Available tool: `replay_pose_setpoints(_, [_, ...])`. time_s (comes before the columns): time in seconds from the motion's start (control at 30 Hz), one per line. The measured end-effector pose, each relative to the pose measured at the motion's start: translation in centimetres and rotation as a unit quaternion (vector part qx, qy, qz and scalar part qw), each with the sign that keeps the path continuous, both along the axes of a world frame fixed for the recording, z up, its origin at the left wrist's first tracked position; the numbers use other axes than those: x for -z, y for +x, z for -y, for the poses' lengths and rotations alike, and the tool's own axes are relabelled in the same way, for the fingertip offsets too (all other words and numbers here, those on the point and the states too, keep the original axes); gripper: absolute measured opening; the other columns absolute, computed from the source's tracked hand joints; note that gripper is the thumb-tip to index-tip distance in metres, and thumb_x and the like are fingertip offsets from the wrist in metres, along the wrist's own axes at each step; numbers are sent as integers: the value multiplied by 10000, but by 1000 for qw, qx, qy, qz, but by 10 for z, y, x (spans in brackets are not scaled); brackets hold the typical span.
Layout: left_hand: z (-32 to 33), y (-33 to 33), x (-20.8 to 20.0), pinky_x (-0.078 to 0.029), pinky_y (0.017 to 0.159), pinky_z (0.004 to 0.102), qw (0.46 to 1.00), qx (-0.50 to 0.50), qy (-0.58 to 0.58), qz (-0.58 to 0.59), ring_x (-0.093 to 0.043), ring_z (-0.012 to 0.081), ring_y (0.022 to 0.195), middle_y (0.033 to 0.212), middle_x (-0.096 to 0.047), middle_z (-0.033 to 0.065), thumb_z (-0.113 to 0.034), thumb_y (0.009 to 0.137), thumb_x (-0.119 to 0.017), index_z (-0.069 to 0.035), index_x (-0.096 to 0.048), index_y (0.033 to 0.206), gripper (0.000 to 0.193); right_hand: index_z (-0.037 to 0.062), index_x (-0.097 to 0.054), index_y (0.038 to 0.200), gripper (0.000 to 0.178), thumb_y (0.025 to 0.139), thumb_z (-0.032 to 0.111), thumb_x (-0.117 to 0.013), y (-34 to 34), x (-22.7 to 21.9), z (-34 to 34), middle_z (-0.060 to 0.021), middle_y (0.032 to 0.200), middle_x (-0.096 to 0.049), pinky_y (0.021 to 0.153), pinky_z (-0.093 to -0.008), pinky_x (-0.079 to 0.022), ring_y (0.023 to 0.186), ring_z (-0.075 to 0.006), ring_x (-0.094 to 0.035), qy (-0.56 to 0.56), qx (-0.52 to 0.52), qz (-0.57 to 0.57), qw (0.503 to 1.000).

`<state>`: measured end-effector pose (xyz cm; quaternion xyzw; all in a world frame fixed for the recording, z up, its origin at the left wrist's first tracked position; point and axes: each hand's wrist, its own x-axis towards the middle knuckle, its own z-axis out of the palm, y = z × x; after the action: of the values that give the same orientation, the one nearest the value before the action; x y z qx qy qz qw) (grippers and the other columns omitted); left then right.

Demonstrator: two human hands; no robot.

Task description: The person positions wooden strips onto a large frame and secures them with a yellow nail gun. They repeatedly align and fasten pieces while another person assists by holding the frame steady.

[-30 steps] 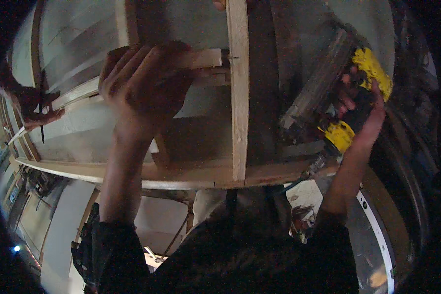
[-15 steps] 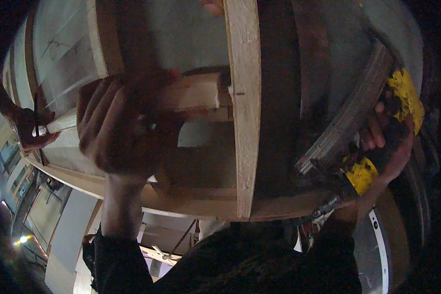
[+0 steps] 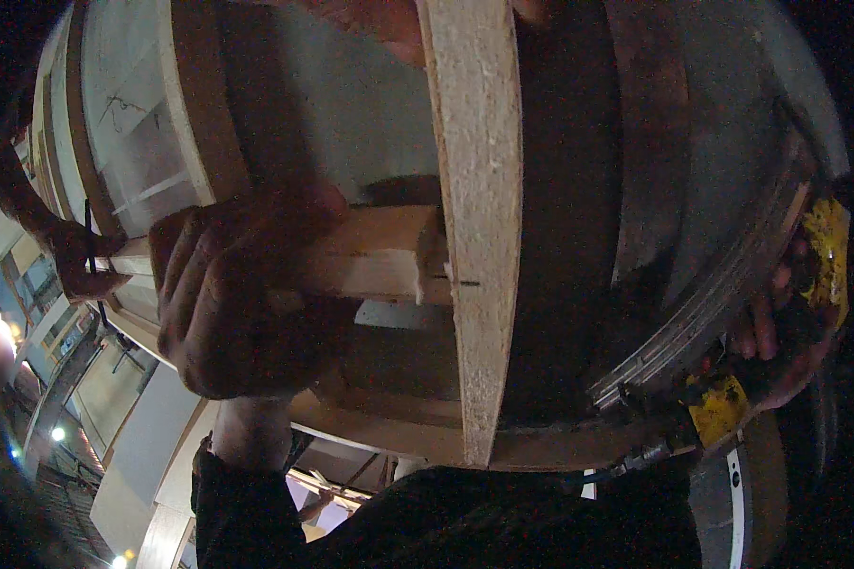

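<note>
My left hand [image 3: 247, 294] is wrapped round a short pale wooden batten [image 3: 375, 251]. The batten lies crosswise, its right end against or very close to an upright wooden slat [image 3: 479, 218]. A short dark mark shows on the slat level with that end. On the right, my right hand [image 3: 759, 327] grips a yellow and black nail gun [image 3: 716, 408], its fingers partly hidden in shadow. The gun's long ridged metal magazine [image 3: 702, 303] slants up to the right, and a hose fitting [image 3: 640, 460] sticks out at its lower left. The gun's nose cannot be made out.
Another person's hand [image 3: 85, 266] at the far left is by a thin dark stick. A further hand [image 3: 380, 24] rests behind the slat's top. A wooden frame rail [image 3: 380, 431] runs along the near side, with more uprights [image 3: 185, 104] at left. Boards [image 3: 142, 455] stand lower left.
The whole scene sits lower in the picture, as the view has shifted. More of the hand at the top shows. My left hand keeps its hold on the batten, my right on the nail gun.
</note>
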<state>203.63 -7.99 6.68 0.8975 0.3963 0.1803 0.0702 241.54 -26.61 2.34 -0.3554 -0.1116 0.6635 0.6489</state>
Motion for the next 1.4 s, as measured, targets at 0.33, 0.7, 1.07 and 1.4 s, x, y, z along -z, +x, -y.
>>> replay_pose_setpoints(0.33, [1,5,0,-513,764,397,999,29,-24,23,-678,261,760,845,-737,94,-40,548,-665,-13,-751,893,357,9,-224,1515,658,1038,435,-378,15,-8,9,-252,1396,-496,540,-365,-535,701,-213,-578,-37,-2,47,998])
replay_pose_setpoints(0.7, [0,10,0,-503,784,373,998,24,-13,50,-699,241,819,857,-739,79,-91,595,-734,-47,-733,907,315,-4,-224,1521,680,1044,471,-320,9,-17,-2,-256,1489,-407,528,-396,-558,836,-252,-593,-102,28,-39,994])
replay_pose_setpoints(1.07, [6,16,-6,-466,816,383,1000,0,16,16,-688,248,803,848,-729,69,-149,663,-750,-47,-717,880,242,48,-161,1548,680,1044,484,-296,2,-13,2,-255,1479,-422,590,-446,-598,864,-282,-606,-56,1,-56,997])
replay_pose_setpoints(1.4, [30,-2,10,-443,797,458,993,-38,94,65,-659,230,806,856,-685,12,-235,714,-810,-160,-683,944,273,50,-552,1256,539,974,499,-456,-26,-57,-7,-186,990,-707,452,-374,-539,550,-245,-634,-204,128,45,969])
